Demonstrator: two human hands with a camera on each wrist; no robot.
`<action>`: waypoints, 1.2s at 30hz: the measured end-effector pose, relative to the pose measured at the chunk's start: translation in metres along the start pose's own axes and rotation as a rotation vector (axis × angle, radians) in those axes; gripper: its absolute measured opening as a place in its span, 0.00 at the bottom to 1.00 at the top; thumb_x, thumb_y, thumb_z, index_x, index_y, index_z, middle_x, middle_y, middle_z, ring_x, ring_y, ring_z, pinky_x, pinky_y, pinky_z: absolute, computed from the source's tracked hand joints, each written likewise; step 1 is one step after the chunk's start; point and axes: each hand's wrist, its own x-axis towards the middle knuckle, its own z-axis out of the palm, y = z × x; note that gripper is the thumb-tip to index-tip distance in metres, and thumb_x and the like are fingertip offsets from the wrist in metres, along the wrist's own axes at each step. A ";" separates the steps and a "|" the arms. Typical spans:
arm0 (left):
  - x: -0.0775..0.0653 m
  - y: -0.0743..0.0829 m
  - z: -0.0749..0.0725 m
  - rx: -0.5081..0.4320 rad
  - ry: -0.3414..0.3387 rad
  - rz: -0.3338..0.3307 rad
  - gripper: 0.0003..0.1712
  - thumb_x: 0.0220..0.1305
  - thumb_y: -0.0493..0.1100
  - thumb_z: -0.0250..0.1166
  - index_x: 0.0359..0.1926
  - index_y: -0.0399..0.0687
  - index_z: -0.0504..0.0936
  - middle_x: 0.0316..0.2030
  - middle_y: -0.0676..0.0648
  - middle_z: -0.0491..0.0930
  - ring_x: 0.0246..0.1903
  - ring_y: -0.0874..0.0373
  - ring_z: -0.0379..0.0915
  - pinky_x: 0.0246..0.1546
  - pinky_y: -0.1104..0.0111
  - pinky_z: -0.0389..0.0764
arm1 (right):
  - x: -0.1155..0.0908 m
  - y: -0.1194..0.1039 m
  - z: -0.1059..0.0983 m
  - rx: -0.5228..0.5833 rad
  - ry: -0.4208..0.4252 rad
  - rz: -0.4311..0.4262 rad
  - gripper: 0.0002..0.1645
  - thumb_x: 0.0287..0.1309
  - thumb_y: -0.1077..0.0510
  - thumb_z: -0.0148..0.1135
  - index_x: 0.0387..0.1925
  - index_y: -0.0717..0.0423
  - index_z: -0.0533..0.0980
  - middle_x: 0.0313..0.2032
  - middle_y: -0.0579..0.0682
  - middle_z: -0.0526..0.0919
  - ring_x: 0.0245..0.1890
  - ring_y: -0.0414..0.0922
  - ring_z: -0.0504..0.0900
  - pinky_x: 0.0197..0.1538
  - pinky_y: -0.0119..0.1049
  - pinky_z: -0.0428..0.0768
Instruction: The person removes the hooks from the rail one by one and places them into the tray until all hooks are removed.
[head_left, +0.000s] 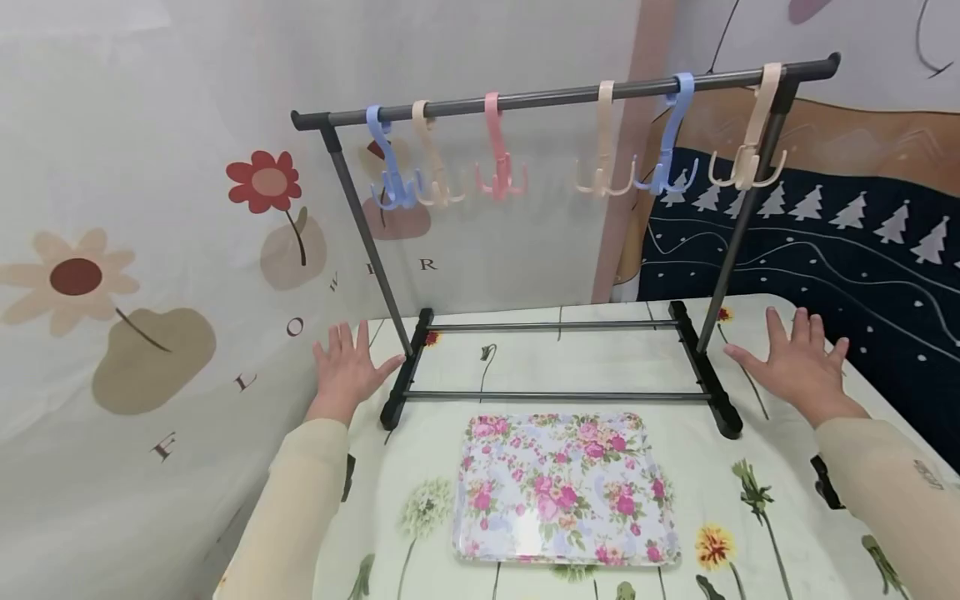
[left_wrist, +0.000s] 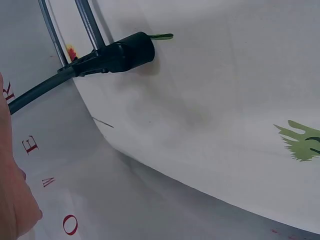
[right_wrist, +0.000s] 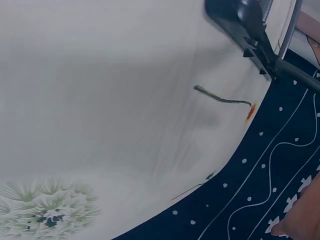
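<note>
A dark grey tabletop garment rack point(head_left: 547, 99) stands upright on the table, with black feet. Several S-shaped swivel hooks hang from its top bar: blue hooks point(head_left: 395, 167), beige hooks point(head_left: 603, 150) and one pink hook point(head_left: 496, 150). My left hand point(head_left: 347, 371) is held out with fingers spread, its thumb tip right by the left foot. On the other side, my right hand point(head_left: 806, 367) is likewise spread, thumb toward the right foot point(head_left: 705, 371). Nothing is in either hand. Both wrist views show only a part of each hand at the edge.
A flat, glossy rectangle with a pink floral print point(head_left: 562, 492) lies in front of the rack on the flower-patterned table cover point(head_left: 420, 550). Behind hangs a pale curtain point(head_left: 187, 125). Dark blue fabric with white trees point(head_left: 802, 250) is at the right. Black bands point(head_left: 827, 483) show near both forearms.
</note>
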 end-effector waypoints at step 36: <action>0.032 0.005 -0.016 -0.392 0.027 -0.142 0.56 0.70 0.69 0.51 0.77 0.37 0.36 0.73 0.25 0.43 0.72 0.30 0.41 0.69 0.39 0.48 | 0.016 -0.035 -0.014 0.097 0.060 -0.051 0.63 0.64 0.26 0.50 0.74 0.72 0.41 0.69 0.81 0.44 0.69 0.75 0.46 0.66 0.70 0.50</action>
